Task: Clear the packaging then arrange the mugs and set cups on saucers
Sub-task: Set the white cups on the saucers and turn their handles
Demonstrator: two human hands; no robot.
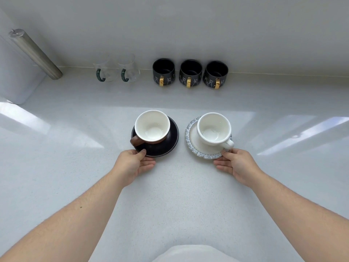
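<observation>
Nearest the camera, two bare forearms extend over a pale speckled counter point(173, 195). The left hand point(135, 165) pinches the near rim of a black saucer point(166, 146) at about 7 o'clock, thumb on top, fingers beneath. The right hand point(238, 165) likewise pinches the near rim of a grey ridged saucer point(190, 140) at about 5 o'clock.

On the black saucer stands a brown cup point(152, 126), white inside, upright, handle toward 8 o'clock. On the grey saucer stands a white cup point(214, 128), upright, handle toward 4 o'clock. The two saucers sit side by side, apart.

Against the back wall, at 12 o'clock: three black mugs point(190, 73) with gold handles in a row, handles facing the camera. At 11 o'clock: two clear glass mugs point(117, 69) with green handles. At 10 o'clock: a metal cylinder point(34, 52), leaning.
</observation>
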